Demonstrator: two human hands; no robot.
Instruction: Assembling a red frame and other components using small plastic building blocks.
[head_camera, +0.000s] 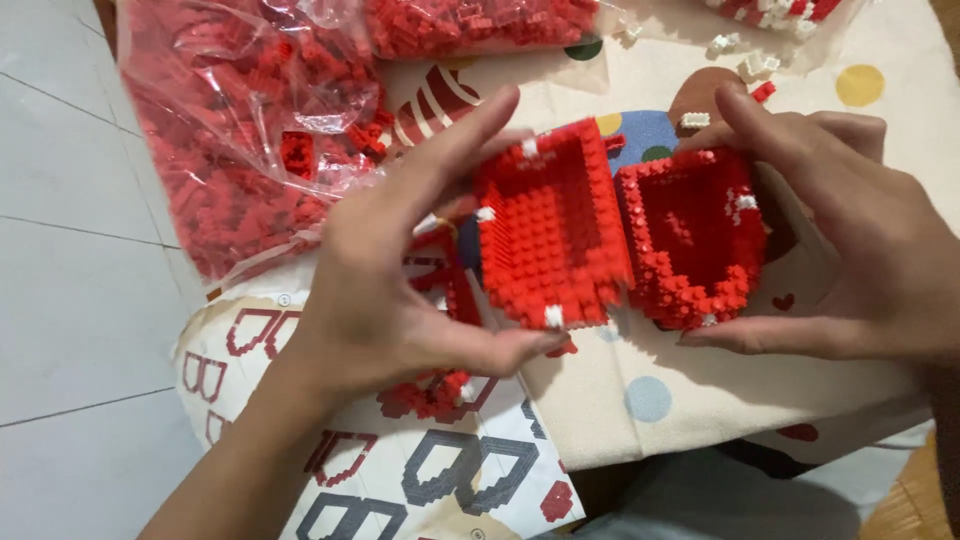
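My left hand (385, 290) reaches in from the lower left, fingers spread wide, thumb under and forefinger over the squarish red brick slab (550, 225), clamped on its edges; my right hand (860, 250) comes from the right, pinching the rounded red brick piece (695, 235) top and bottom; both pieces sit edge to edge above the cream dotted cloth (700, 390); a clear bag of red bricks (240, 130) lies upper left; printed instruction sheets (430, 470) lie below.
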